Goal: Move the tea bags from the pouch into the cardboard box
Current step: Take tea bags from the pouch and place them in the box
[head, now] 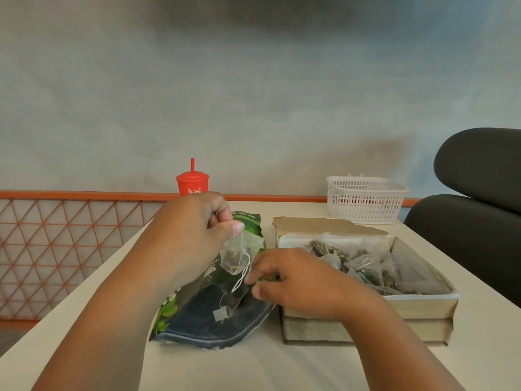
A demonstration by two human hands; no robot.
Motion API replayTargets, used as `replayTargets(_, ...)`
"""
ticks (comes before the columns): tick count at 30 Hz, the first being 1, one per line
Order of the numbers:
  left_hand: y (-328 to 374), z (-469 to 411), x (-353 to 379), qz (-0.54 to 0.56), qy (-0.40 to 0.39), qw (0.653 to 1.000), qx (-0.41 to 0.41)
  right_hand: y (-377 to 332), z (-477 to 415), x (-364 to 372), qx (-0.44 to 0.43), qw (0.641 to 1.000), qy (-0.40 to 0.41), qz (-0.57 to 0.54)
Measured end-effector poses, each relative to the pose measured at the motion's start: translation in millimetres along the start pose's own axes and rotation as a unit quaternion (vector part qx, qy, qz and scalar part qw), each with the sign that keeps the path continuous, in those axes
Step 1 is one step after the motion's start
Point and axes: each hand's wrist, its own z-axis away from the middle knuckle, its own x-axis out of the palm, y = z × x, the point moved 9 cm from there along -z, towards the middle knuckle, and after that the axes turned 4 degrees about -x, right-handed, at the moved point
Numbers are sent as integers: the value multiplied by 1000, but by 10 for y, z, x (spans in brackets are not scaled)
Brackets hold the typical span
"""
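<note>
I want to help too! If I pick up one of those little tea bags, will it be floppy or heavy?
Probably very light: the left hand holds the tea bag up by a fingertip pinch. Likely floppy, since its thin mesh sags and its string dangles loosely.

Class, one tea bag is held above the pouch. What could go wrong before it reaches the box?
1. The tea bag trails its string into the pouch, beside another bag's tag. It may snag and drag that bag out.
2. The left hand pinches only the bag's top corner, so the thin mesh could slip or tear.
3. The box is already well filled. A dropped bag might slide off the pile onto the table.
</note>
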Motion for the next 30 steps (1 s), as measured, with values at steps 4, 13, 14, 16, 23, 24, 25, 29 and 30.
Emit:
replayTargets(4, 16, 8, 52, 15, -18, 1000, 0, 39, 27, -173, 8, 990, 75, -115)
replayTargets(13, -12, 10, 161, 62, -58, 996, -24, 98, 91, -449, -17, 957, 186, -223)
replayTargets(14, -9, 9, 166, 63, -58, 996, -24, 104, 96, -461, -15, 956, 188, -224)
replayTargets(16, -7, 13, 175, 70, -57, 996, -22, 104, 106, -482, -14, 954, 192, -228)
replayTargets(23, 0, 22, 241, 80, -71, 994, -33, 58, 125, -513, -35, 950, 189, -246)
replayTargets(24, 3, 23, 244, 81, -72, 994, -31, 67, 120, -504, -37, 948, 187, -254)
replayTargets(25, 8, 24, 245, 83, -72, 993, -29, 78, 114, -496, -38, 945, 187, -265)
replayTargets(29, 45, 21, 247, 90, -70, 993, -16, 104, 114, -483, -25, 921, 185, -343)
replayTargets(30, 56, 21, 251, 93, -70, 993, -13, 111, 120, -493, -21, 920, 191, -343)
